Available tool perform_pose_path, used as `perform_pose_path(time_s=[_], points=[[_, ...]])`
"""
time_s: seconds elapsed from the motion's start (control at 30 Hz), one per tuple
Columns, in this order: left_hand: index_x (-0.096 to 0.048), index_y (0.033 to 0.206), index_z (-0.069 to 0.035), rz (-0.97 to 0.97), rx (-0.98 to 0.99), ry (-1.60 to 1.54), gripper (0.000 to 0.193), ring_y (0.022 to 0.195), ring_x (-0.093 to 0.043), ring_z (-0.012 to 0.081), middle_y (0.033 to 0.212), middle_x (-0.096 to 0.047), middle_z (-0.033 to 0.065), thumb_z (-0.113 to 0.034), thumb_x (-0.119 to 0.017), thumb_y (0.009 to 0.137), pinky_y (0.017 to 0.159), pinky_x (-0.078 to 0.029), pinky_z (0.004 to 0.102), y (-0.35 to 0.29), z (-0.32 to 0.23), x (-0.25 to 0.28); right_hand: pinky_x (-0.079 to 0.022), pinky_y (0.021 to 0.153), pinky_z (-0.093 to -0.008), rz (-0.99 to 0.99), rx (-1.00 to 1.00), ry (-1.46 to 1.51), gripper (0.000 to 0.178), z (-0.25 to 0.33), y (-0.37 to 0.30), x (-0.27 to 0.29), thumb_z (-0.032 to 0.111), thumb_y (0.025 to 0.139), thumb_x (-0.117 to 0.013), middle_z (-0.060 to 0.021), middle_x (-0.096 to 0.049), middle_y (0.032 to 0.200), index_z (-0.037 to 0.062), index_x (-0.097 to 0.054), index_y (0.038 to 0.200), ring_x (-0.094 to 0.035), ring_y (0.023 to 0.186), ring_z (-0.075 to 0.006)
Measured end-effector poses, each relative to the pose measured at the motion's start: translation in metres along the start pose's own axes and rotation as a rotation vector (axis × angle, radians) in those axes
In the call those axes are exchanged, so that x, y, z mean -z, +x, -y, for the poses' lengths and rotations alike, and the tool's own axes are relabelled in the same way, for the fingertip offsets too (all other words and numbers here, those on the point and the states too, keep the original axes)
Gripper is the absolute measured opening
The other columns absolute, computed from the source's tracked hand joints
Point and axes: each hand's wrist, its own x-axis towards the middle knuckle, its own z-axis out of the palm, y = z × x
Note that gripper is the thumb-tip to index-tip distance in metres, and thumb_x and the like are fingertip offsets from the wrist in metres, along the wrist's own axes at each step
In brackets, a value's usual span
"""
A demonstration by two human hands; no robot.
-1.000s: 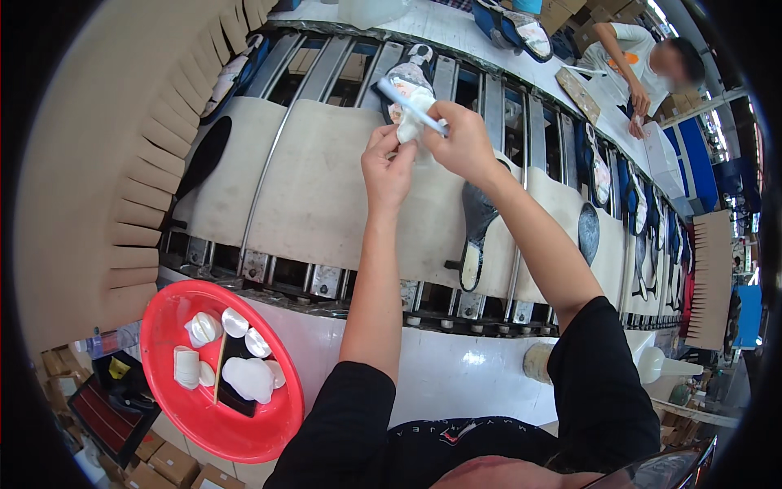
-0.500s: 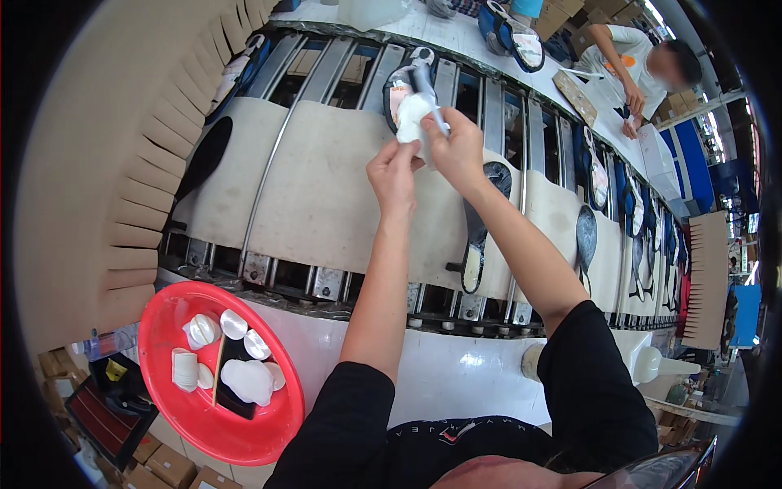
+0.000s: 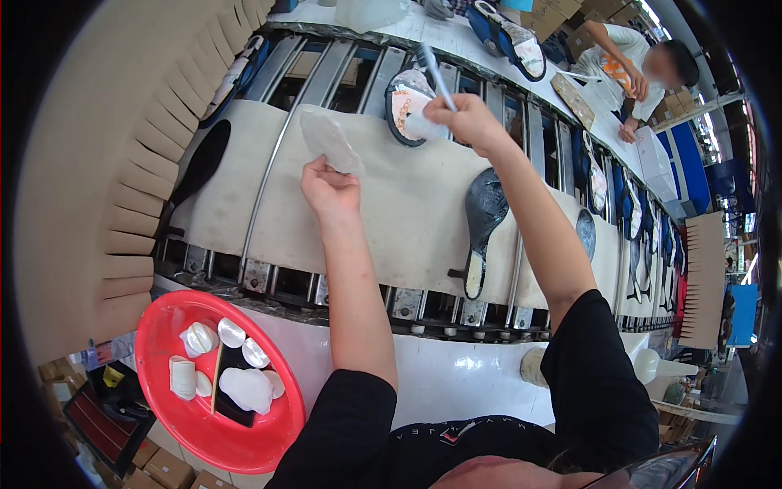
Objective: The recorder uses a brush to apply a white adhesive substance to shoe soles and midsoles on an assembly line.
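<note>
My left hand [image 3: 332, 186] pinches a thin, translucent white oval pad [image 3: 327, 140] by its lower end, over the pale conveyor cloth. In my right hand [image 3: 471, 122] is a slim, pale-handled brush [image 3: 440, 80], its dark end pointing up and away. A blurred white piece [image 3: 422, 126] shows at the right fingers; whether they grip it, I cannot tell. Just beyond it lies a blue-and-black shoe upper [image 3: 402, 104] with a pale, printed underside. Below my right hand rests a black shoe sole [image 3: 487, 200] on the cloth.
A red basin [image 3: 285, 432] with several white pads stands at the lower left. The conveyor [image 3: 285, 261] crosses in front of me, carrying more soles and uppers to the right. A cardboard screen [image 3: 90, 163] borders the left. Across the line sits another person [image 3: 627, 69].
My hands have parted: the left moved left and nearer with the oval pad, the right slightly right with the brush. The sole by my right arm now shows more fully.
</note>
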Motion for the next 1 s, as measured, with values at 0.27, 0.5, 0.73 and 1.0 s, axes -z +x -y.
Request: perform_pose_path(time_s=[0.27,0.5,0.73,1.0], points=[[-0.055,0.114,-0.001,0.009,0.088,0.014,0.03,0.1,-0.061,0.0227,0.111,-0.063,0.0096,-0.012,-0.048,0.086,0.082,-0.049,0.0375,0.0,0.001,0.001,-0.049,0.072,-0.041,-0.473,0.346,-0.481,0.017,-0.04,0.035,-0.03,0.022,0.078,-0.07,-0.0142,-0.066,0.086,0.0064,-0.07,0.085,-0.064,0.08,-0.0338],[-0.051,0.115,0.007,0.194,0.373,-0.013,0.036,0.113,-0.056,0.0364,0.119,-0.057,0.0242,-0.011,-0.045,0.085,0.083,-0.055,0.0395,0.008,0.028,0.009,-0.049,0.073,-0.042,-0.565,0.381,-0.511,0.026,-0.049,0.029,-0.036,0.024,0.076,-0.073,-0.0122,-0.06,0.089,0.0098,-0.066,0.096,-0.062,0.083,-0.0322],[-0.045,0.117,0.014,0.278,0.433,-0.076,0.041,0.126,-0.046,0.043,0.13,-0.046,0.0321,-0.011,-0.043,0.086,0.091,-0.054,0.0425,0.003,0.043,0.0,-0.049,0.075,-0.0394,-0.637,0.219,-0.358,0.05,-0.066,0.031,-0.035,0.035,0.072,-0.077,-0.0127,-0.061,0.09,0.0078,-0.059,0.109,-0.062,0.085,-0.0283],[-0.038,0.121,0.017,0.35,0.424,-0.067,0.045,0.129,-0.042,0.0433,0.14,-0.033,0.033,-0.011,-0.043,0.086,0.098,-0.051,0.0446,0.007,0.041,0.004,-0.05,0.076,-0.033,-0.556,0.093,0.084,0.087,-0.067,0.024,-0.046,0.049,0.07,-0.079,-0.0206,-0.062,0.103,-0.0016,-0.043,0.131,-0.063,0.091,-0.0243]])
